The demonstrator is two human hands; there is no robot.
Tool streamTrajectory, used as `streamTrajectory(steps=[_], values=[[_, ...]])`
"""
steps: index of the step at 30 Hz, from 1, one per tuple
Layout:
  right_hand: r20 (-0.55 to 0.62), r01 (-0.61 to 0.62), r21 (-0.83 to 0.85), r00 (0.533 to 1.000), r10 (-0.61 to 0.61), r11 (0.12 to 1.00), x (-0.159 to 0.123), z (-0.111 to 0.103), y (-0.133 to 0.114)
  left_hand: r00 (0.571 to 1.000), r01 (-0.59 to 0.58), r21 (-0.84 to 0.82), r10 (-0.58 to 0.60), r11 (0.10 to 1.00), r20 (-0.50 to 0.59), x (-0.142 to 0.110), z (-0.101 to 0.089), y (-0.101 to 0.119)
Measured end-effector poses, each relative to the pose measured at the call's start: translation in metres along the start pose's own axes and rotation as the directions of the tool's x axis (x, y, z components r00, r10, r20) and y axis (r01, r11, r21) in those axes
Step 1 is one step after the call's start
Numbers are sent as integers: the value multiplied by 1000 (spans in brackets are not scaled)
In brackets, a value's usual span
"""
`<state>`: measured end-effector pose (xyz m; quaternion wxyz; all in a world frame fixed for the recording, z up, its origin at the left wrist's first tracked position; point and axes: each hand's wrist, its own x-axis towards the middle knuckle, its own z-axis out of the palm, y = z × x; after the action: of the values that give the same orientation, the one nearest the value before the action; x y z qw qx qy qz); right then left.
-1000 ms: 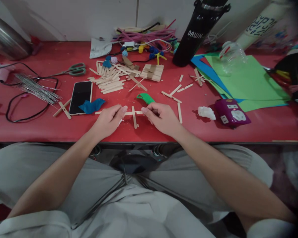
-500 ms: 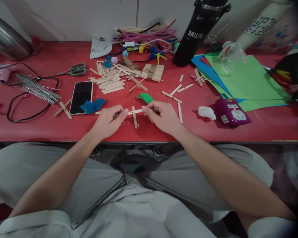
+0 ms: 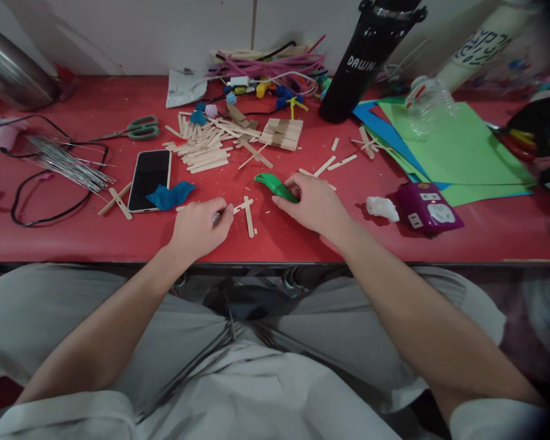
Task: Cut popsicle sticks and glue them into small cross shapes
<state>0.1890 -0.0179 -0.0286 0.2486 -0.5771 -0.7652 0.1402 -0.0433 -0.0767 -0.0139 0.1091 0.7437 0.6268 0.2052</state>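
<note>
My left hand (image 3: 199, 229) is closed near the table's front edge, its thumb and forefinger at the end of a pale wooden craft stick (image 3: 239, 209). A small grey thing (image 3: 217, 217) shows inside its curled fingers; its kind is not clear. Another craft stick (image 3: 249, 219) lies crosswise at the first one's far end. To the right, my right hand (image 3: 315, 205) grips a curved, glossy green object (image 3: 275, 185) between thumb and fingers. The hand covers its near end, so I cannot tell its kind.
Behind my hands lie a heap of craft sticks (image 3: 206, 150), a phone (image 3: 150, 180), blue cloth (image 3: 170, 195) and scissors (image 3: 142, 128). A black bottle (image 3: 360, 67), coloured paper (image 3: 467, 146) and a purple power socket (image 3: 428, 208) stand or lie on the right.
My right hand has let go of the craft stick, moved right and closed on the green object, which has tilted slightly. My left hand has stayed nearly in place.
</note>
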Motion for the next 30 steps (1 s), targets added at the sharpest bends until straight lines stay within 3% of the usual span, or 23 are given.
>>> streamTrajectory(steps=[6, 10, 13, 16, 24, 30], values=[[22, -85, 349, 996, 82, 933, 1, -6, -3, 996, -80, 34, 79, 996, 43, -1, 1, -1], [94, -205, 627, 978, 188, 751, 2, -9, -7, 995, -77, 26, 75, 997, 65, -2, 1, -1], [149, -271, 743, 958, 243, 612, 2, -9, -9, 996, -65, 45, 62, 997, 70, -3, 0, 1], [163, -290, 779, 950, 268, 556, 2, -8, -8, 995, -81, 97, 75, 992, 72, -4, 1, 1], [166, -290, 792, 949, 267, 538, 1, -6, -8, 983, -184, 289, 176, 940, 55, -6, 10, -1], [165, -300, 790, 944, 285, 536, -1, -7, -9, 992, -111, 319, 86, 941, 94, -8, 4, 3]])
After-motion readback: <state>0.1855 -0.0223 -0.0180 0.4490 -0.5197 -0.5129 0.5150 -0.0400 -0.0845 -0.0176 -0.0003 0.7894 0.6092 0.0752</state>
